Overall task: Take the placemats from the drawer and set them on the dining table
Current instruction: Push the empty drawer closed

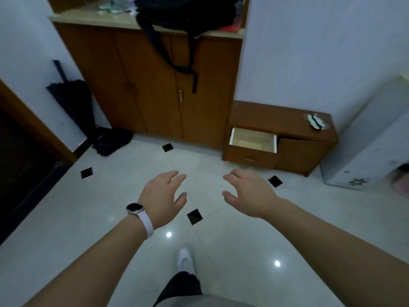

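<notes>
Both hands are held out in front at waist height, fingers loosely spread and gripping nothing: the left hand [162, 191], with a watch [135, 209] on its wrist, and the right hand [247, 192] hover over the glossy tiled floor [99, 229], well apart from the furniture. The one drawer [253, 140] in view stands pulled out of a low wooden cabinet [285, 119] against the far wall. As much of its inside as shows is bare pale wood, with no placemats visible, though its near corner is hidden by its own front. No placemats appear anywhere else either, and the surface they are meant for is not in view. The likeliest trouble, then, is a wasted reach into an empty drawer. The mats may sit behind the closed door [298, 155] just beside it, which cannot be judged from here. The open drawer also juts low into the walking space, so a careless step could catch a shin. The shiny tiles could let the white shoe [185, 260] slip. A small clear packet [315, 121] lies on the cabinet's top surface and could be knocked off while bending down. A black backpack [186, 16] hangs its straps over a taller cupboard [143, 85].
</notes>
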A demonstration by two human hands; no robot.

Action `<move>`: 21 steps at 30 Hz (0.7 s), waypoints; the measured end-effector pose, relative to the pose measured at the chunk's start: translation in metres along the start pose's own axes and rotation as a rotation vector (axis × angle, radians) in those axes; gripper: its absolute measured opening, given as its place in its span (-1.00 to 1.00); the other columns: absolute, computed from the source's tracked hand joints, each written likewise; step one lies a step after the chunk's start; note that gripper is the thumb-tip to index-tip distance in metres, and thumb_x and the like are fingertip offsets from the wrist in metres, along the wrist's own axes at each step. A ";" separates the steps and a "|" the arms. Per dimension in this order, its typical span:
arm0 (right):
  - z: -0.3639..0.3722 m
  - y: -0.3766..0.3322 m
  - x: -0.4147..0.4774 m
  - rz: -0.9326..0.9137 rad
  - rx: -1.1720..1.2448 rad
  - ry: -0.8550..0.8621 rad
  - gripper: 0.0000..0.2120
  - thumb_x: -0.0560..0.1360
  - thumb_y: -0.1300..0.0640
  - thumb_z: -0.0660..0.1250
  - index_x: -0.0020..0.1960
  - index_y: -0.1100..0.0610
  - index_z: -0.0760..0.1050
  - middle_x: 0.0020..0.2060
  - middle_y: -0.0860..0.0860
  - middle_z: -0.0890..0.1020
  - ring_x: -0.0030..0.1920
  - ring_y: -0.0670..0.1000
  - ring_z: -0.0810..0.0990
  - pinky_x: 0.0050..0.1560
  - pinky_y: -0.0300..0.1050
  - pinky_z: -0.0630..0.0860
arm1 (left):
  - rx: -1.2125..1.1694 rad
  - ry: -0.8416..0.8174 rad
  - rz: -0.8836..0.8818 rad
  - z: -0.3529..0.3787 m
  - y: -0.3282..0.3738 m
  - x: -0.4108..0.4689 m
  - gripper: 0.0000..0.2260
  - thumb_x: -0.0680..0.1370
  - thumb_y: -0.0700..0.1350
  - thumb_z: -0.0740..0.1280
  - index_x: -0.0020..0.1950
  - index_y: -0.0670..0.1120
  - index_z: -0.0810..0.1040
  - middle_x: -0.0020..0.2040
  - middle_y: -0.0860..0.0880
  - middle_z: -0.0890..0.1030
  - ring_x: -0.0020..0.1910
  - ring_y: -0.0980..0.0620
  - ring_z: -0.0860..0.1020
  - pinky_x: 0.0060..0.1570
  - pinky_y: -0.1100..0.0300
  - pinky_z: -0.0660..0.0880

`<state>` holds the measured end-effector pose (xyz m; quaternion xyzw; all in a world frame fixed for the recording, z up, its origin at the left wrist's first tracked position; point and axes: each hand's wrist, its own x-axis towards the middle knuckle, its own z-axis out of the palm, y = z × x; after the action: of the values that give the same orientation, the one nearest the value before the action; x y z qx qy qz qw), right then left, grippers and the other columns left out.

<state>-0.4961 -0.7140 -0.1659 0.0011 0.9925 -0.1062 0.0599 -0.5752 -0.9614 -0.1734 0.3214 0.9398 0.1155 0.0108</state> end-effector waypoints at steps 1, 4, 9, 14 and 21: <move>0.001 0.011 0.005 0.023 0.001 -0.006 -0.48 0.58 -0.21 0.11 0.46 -0.01 0.32 0.35 -0.03 0.43 0.32 0.03 0.39 0.29 -0.01 0.40 | -0.005 -0.012 0.027 0.005 0.002 0.016 -0.52 0.50 0.11 0.20 0.36 -0.06 0.49 0.32 -0.11 0.53 0.26 -0.13 0.51 0.19 -0.04 0.47; 0.003 0.045 0.024 0.096 -0.005 -0.017 -0.49 0.58 -0.19 0.12 0.46 0.00 0.33 0.35 -0.02 0.44 0.33 0.03 0.39 0.31 0.01 0.39 | -0.030 -0.057 0.088 0.025 0.007 0.068 -0.55 0.54 0.08 0.25 0.40 -0.05 0.45 0.37 -0.10 0.49 0.32 -0.11 0.46 0.26 -0.03 0.42; -0.002 0.096 0.079 0.201 -0.020 -0.043 -0.49 0.58 -0.19 0.14 0.46 0.01 0.34 0.35 -0.02 0.45 0.32 0.04 0.41 0.29 -0.01 0.41 | -0.069 -0.147 0.157 0.049 0.000 0.163 -0.51 0.54 0.12 0.19 0.44 -0.03 0.41 0.42 -0.08 0.44 0.37 -0.08 0.41 0.31 0.00 0.36; -0.016 0.135 0.152 0.280 -0.015 -0.071 -0.38 0.51 -0.27 0.00 0.43 0.03 0.38 0.31 -0.02 0.48 0.31 0.05 0.43 0.26 -0.01 0.42 | -0.087 -0.175 0.214 0.061 -0.024 0.262 -0.47 0.48 0.16 0.10 0.34 -0.07 0.51 0.32 -0.13 0.53 0.26 -0.14 0.51 0.20 -0.03 0.45; -0.016 0.181 0.213 0.419 0.014 -0.090 -0.47 0.55 -0.20 0.12 0.41 0.05 0.38 0.29 0.00 0.49 0.26 0.08 0.44 0.20 -0.02 0.43 | -0.103 -0.241 0.307 0.077 -0.031 0.380 -0.41 0.46 0.18 0.03 0.35 -0.08 0.50 0.34 -0.13 0.51 0.30 -0.15 0.46 0.23 -0.05 0.41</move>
<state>-0.7068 -0.5355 -0.2141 0.2030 0.9662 -0.0981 0.1249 -0.8883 -0.7383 -0.2345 0.4714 0.8646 0.1242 0.1221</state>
